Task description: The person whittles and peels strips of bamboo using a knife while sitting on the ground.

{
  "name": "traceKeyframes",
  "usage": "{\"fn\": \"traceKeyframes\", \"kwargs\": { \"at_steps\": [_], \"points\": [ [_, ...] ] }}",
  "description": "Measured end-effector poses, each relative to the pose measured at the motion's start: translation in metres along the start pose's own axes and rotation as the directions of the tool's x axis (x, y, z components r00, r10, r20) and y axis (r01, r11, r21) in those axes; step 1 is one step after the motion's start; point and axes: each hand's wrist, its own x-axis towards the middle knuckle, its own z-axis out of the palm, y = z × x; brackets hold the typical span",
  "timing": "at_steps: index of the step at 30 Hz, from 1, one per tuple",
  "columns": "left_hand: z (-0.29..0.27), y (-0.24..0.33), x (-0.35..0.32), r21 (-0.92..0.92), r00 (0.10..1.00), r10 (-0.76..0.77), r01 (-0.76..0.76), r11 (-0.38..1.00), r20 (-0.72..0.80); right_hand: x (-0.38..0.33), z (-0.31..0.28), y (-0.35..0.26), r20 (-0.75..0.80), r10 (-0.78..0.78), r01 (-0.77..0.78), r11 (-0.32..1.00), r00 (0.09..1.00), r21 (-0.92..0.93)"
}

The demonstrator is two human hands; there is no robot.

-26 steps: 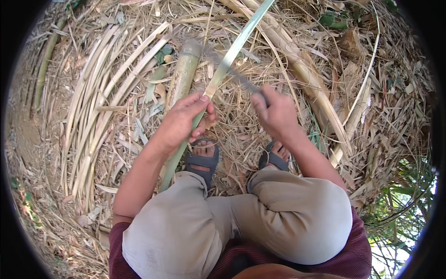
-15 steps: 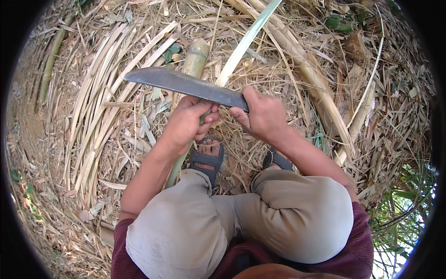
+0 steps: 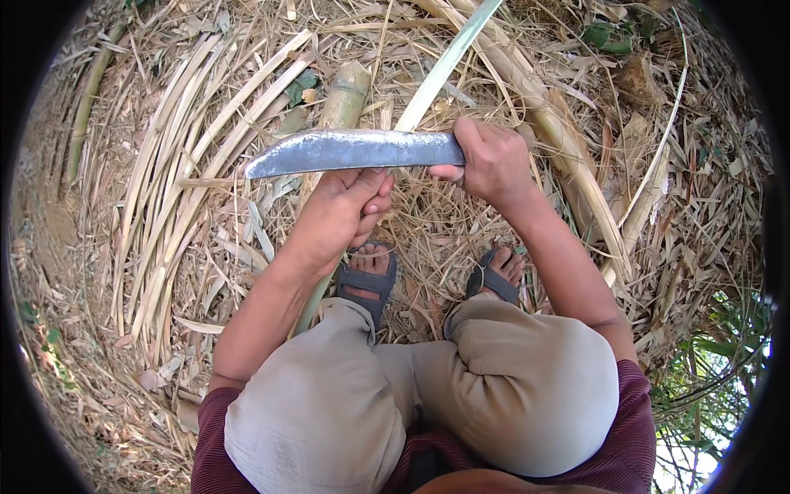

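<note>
My right hand (image 3: 497,160) is closed around the handle of a machete (image 3: 362,151). Its broad, worn grey blade points left and lies across the view, just above my left hand. A long pale-green bamboo strip (image 3: 448,62) runs from the top of the view, passes behind the blade and continues down beside my left knee. My left hand (image 3: 341,210) is closed on this strip, its thumb and fingers pressed together close to the blade's lower edge. The blade covers part of the strip, so whether the two touch, I cannot tell.
Several split bamboo strips (image 3: 177,177) lie in a bundle at the left. A cut bamboo section (image 3: 347,92) rests beyond the blade. Long dry husks (image 3: 568,156) stretch along the right. My sandalled feet (image 3: 366,276) stand among dry leaves and shavings.
The machete has shifted to the right with my right hand. Its blade has turned from slanting to nearly level and shows a brighter face. My left hand stays nearly in place.
</note>
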Motion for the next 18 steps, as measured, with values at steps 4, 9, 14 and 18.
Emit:
{"fn": "traceKeyframes", "kwargs": {
  "at_steps": [4, 9, 14, 18],
  "points": [
    [-0.004, 0.0, -0.001, 0.011, 0.999, 0.019, -0.019, 1.0, -0.035, 0.001, -0.003, 0.007, 0.082, 0.063, -0.056, 0.995, 0.995, -0.077],
    [-0.021, -0.002, -0.02, -0.013, 0.999, -0.03, 0.03, 0.999, -0.012, 0.005, -0.046, 0.135, 0.09, 0.726, -0.662, 0.664, 0.682, -0.346],
    [-0.03, -0.001, -0.003, -0.047, 1.0, -0.01, 0.009, 0.999, -0.028, 0.019, -0.04, 0.046, 0.113, 0.647, -0.649, 0.76, 0.754, -0.023],
    [-0.036, 0.003, -0.007, -0.056, 0.999, -0.017, 0.014, 0.998, -0.041, 0.006, -0.028, -0.035, 0.259, 0.213, -0.24, 0.968, 0.942, 0.079]
  ]
}}
